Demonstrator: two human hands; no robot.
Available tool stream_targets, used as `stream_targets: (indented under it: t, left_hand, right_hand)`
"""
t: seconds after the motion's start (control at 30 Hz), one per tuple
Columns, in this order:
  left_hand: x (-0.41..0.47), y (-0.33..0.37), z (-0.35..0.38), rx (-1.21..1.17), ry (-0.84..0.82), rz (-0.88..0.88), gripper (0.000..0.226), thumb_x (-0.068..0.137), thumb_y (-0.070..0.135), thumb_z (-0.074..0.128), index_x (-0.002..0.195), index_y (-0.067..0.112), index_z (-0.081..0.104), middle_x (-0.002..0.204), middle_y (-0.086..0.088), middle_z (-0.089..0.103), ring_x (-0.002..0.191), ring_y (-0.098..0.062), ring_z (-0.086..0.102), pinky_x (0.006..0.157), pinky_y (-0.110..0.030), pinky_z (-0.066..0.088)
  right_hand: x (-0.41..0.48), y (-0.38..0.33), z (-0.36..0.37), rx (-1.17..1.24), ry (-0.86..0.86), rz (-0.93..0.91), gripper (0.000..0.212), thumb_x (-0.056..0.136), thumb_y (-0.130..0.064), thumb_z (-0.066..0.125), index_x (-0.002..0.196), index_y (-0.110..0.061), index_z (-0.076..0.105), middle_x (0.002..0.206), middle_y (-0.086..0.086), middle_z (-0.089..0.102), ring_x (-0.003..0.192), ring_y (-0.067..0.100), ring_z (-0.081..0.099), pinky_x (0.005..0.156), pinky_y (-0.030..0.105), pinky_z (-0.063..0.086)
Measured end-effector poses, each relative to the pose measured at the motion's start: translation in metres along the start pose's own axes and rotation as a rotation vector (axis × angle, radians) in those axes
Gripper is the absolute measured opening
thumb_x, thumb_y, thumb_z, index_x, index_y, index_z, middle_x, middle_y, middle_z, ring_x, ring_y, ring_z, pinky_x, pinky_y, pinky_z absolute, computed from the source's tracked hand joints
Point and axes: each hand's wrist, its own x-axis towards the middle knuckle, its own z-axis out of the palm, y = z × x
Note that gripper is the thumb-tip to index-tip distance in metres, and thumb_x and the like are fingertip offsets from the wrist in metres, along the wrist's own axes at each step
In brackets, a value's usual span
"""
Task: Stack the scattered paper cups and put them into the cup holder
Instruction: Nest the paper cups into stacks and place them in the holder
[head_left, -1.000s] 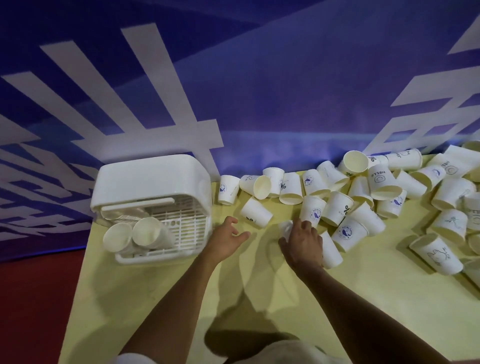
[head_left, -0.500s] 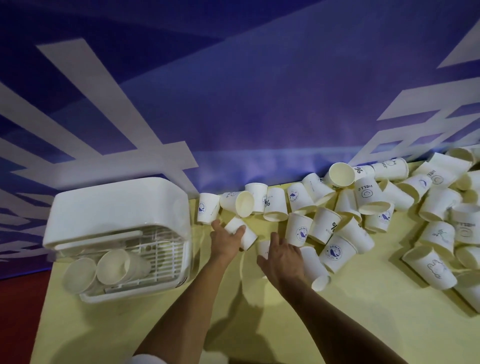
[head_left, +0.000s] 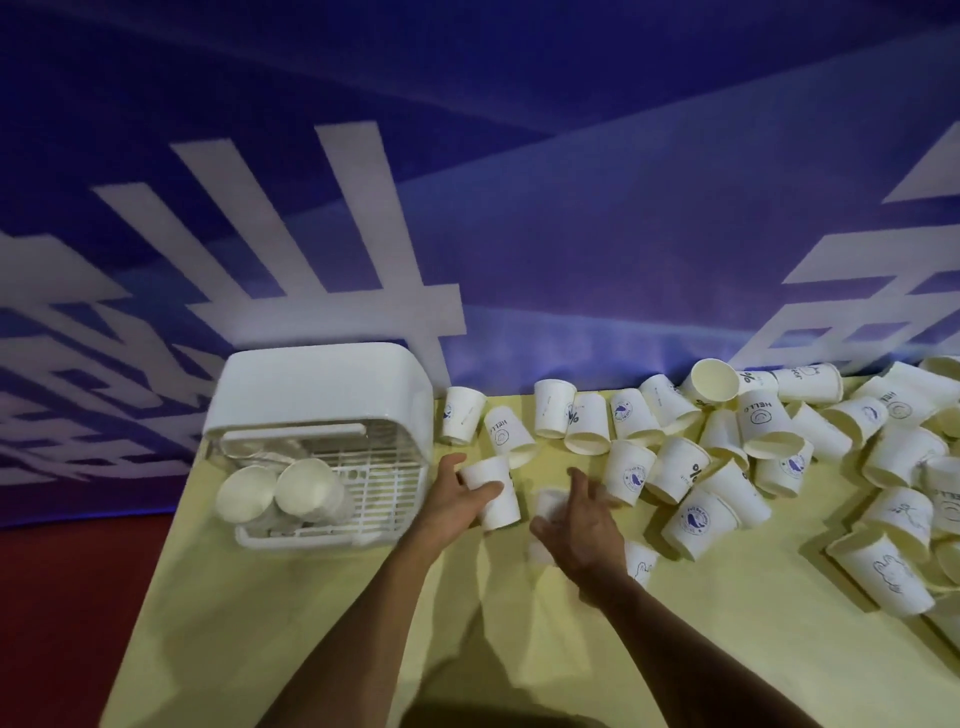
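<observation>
My left hand (head_left: 453, 499) grips a white paper cup (head_left: 493, 493), held just above the yellow table to the right of the cup holder. My right hand (head_left: 582, 525) is closed around another paper cup (head_left: 545, 512), which is blurred and partly hidden by the fingers. The two hands are close together. The white cup holder (head_left: 322, 384) stands at the table's back left, its front open, with two stacks of cups (head_left: 280, 493) lying inside on a grid. Several loose paper cups (head_left: 696, 467), most printed in blue, lie scattered from the middle to the right.
The yellow table (head_left: 291, 623) ends at its left edge beside a red floor (head_left: 57, 597). A blue backdrop with white markings (head_left: 519, 234) rises straight behind the table. More cups (head_left: 883, 571) crowd the right edge.
My left hand has taken a cup from the back row and drawn it toward me. My right hand has lifted its cup off the table and moved toward the left hand.
</observation>
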Motion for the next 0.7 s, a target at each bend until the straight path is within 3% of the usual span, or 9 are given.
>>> stream_targets:
  t: [0.2, 0.33, 0.43, 0.57, 0.7]
  left_hand:
    - [-0.046, -0.006, -0.041, -0.057, 0.043, 0.130, 0.066, 0.086, 0.018, 0.073, 0.139, 0.033, 0.035, 0.131, 0.004, 0.054, 0.101, -0.003, 0.059, 0.059, -0.012, 0.048]
    - [-0.074, -0.025, -0.074, -0.062, 0.223, 0.281, 0.068, 0.076, 0.018, 0.076, 0.132, 0.034, 0.042, 0.128, 0.004, 0.058, 0.110, -0.018, 0.061, 0.084, -0.030, 0.054]
    - [-0.094, -0.032, -0.102, -0.090, 0.368, 0.336, 0.072, 0.072, 0.019, 0.077, 0.132, 0.035, 0.040, 0.128, 0.005, 0.056, 0.117, -0.019, 0.057, 0.100, -0.039, 0.049]
    - [-0.108, -0.032, -0.132, -0.101, 0.561, 0.389, 0.076, 0.075, 0.008, 0.080, 0.138, 0.025, 0.041, 0.131, 0.003, 0.053, 0.120, -0.019, 0.052, 0.102, -0.039, 0.048]
    - [-0.109, -0.035, -0.152, -0.047, 0.688, 0.404, 0.079, 0.073, 0.012, 0.082, 0.138, 0.026, 0.039, 0.130, 0.005, 0.049, 0.119, -0.019, 0.051, 0.102, -0.039, 0.048]
  right_hand:
    - [-0.029, -0.020, 0.004, -0.056, 0.016, -0.091, 0.072, 0.078, -0.042, 0.069, 0.139, -0.016, 0.041, 0.121, 0.008, 0.040, 0.108, 0.032, 0.053, 0.083, 0.038, 0.048]
    - [-0.050, -0.026, 0.012, -0.052, 0.020, -0.149, 0.053, 0.077, -0.037, 0.068, 0.122, -0.017, 0.049, 0.105, 0.000, 0.039, 0.096, 0.029, 0.052, 0.078, 0.037, 0.047]
    - [-0.063, -0.029, 0.022, -0.076, 0.029, -0.192, 0.046, 0.078, -0.036, 0.067, 0.115, -0.016, 0.049, 0.102, 0.001, 0.043, 0.091, 0.029, 0.053, 0.072, 0.037, 0.047]
    - [-0.073, -0.035, 0.034, -0.082, 0.032, -0.247, 0.046, 0.077, -0.037, 0.066, 0.112, -0.013, 0.048, 0.101, 0.002, 0.047, 0.084, 0.026, 0.052, 0.063, 0.034, 0.042]
    - [-0.083, -0.044, 0.038, -0.098, 0.044, -0.240, 0.047, 0.078, -0.038, 0.069, 0.112, -0.015, 0.047, 0.101, -0.002, 0.047, 0.084, 0.025, 0.056, 0.060, 0.030, 0.038]
